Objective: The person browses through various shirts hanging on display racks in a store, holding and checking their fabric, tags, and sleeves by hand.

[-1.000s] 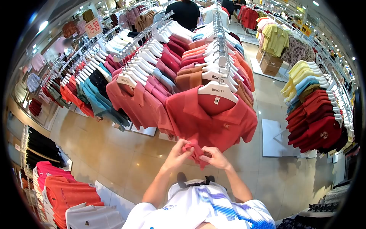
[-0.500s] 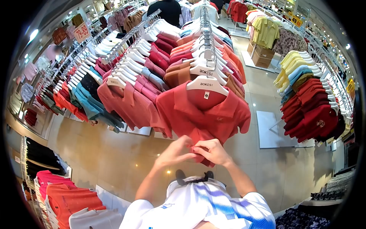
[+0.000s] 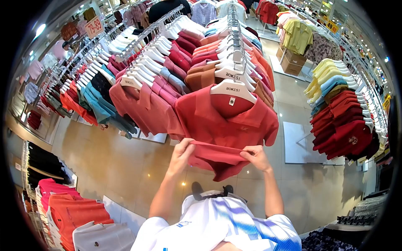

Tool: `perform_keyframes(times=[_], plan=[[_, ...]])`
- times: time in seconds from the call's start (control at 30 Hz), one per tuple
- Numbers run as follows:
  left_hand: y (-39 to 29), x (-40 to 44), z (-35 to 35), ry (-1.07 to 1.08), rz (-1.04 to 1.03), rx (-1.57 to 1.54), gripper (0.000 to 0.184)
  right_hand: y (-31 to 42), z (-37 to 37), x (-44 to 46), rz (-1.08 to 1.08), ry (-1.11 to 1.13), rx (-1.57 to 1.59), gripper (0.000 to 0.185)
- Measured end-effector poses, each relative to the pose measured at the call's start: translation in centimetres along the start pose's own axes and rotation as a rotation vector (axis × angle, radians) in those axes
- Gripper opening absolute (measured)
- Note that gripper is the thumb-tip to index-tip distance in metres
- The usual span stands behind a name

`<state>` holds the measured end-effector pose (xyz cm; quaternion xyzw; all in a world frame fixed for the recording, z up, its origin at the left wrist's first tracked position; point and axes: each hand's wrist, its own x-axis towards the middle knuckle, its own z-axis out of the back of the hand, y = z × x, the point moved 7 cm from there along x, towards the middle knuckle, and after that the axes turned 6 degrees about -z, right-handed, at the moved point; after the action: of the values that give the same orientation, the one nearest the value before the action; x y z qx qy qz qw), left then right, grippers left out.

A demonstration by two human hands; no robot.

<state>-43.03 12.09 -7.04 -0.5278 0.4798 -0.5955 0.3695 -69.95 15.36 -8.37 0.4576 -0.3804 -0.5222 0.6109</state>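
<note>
A red collared shirt hangs on a white hanger marked BOKESI, at the front end of a rail. Its lower part is stretched sideways between my hands. My left hand is closed on the shirt at the left side, fingers curled over the cloth. On the right side my right hand pinches the fabric with thumb and fingers. Between them the cloth is pulled into a taut, nearly level edge, and the rest of the hem droops below it.
Packed rails of shirts on white hangers run back behind the red shirt. To the left hangs a pink shirt; to the right, a rack of dark red shirts. Folded orange shirts lie lower left. A person in black stands at the back.
My hands were close together, gathering the shirt's lower front. They have moved apart, left and right, and the cloth is now spread wide between them. My left hand has closed on the fabric.
</note>
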Motion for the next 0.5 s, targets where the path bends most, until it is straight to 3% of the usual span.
perform_keyframes(times=[0.17,0.23,0.3,0.43,0.5], plan=[[2.1,0.1,2.2,-0.139,0.076,-0.047,0.011,0.7,0.7,0.2,0.045,-0.094,-0.041,0.021],[0.9,0.1,1.6,-0.119,0.193,-0.229,0.013,1.3,0.4,0.0,0.028,-0.036,-0.008,0.020],[1.4,0.3,2.0,-0.134,0.176,-0.250,0.012,1.3,0.4,-0.4,0.004,0.001,0.012,0.020],[2.5,1.0,1.8,0.008,0.258,-0.227,0.007,1.2,0.2,-1.0,-0.039,0.082,0.096,0.019],[0.8,2.0,-0.8,0.390,-0.058,0.344,0.013,2.0,-0.6,-0.8,-0.031,0.042,0.104,0.019]])
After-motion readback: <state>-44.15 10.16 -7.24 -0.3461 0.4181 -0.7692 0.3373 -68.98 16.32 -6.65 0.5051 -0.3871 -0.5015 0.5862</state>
